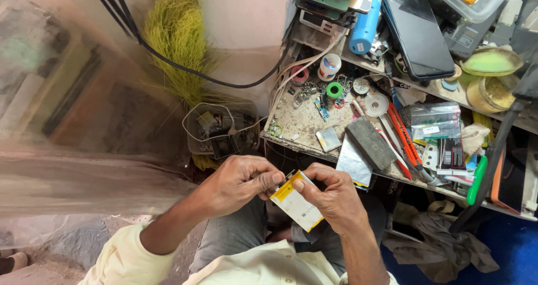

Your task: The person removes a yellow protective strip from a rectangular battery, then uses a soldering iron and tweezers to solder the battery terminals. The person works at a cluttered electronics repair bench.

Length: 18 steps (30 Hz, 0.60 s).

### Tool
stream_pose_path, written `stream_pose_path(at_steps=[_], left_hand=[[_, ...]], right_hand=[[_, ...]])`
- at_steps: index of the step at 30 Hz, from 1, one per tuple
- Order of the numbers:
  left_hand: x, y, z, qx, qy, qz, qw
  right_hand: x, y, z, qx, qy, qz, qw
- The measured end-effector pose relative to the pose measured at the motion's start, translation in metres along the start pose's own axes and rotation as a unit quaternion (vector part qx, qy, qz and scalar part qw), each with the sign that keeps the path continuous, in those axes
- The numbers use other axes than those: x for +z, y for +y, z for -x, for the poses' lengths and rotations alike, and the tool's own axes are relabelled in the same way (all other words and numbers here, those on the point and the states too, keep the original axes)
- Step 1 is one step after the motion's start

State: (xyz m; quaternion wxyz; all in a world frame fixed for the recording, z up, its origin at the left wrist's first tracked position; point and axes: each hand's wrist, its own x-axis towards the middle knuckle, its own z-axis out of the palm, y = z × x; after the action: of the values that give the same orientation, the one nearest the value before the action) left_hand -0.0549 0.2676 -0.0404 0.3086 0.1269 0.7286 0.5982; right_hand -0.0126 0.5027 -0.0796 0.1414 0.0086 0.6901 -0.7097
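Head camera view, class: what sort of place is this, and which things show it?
Probably a small phone repair stall. Both hands, left hand and right hand, hold a flat yellow-edged battery; the cluttered workbench carries a smartphone, solder spools and orange-handled cutters.

Exposure looks fine on my end: even, soft daylight, no hard shadows. Left third of the frame is smeared, and the plastic sheet [67, 167] there reads as a hazy streak. Centre is sharp; the yellow-edged battery pack [297, 202] is crisp. Mild glare on the dark phone screen [417, 33] at upper right. Under the workbench [302, 122], lower right falls dark. Wide-angle bending shows along the right edge.
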Motion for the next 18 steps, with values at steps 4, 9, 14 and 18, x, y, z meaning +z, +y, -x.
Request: stream_pose_path(at_steps=[4, 9, 14, 18], left_hand=[[0.008, 0.001, -0.003, 0.065, 0.018, -0.029, 0.997], [0.009, -0.001, -0.007, 0.053, 0.007, -0.002, 0.999], [0.015, -0.002, -0.008, 0.036, -0.011, 0.053, 0.998], [0.014, -0.003, -0.007, 0.027, -0.002, 0.05, 0.998]], right_hand=[[-0.003, 0.002, 0.005, 0.011, -0.003, 0.016, 1.0], [-0.004, 0.003, 0.004, 0.02, -0.006, 0.017, 1.0], [-0.006, 0.003, 0.007, 0.023, -0.009, 0.011, 1.0], [-0.007, 0.003, 0.007, 0.018, -0.015, 0.01, 1.0]])
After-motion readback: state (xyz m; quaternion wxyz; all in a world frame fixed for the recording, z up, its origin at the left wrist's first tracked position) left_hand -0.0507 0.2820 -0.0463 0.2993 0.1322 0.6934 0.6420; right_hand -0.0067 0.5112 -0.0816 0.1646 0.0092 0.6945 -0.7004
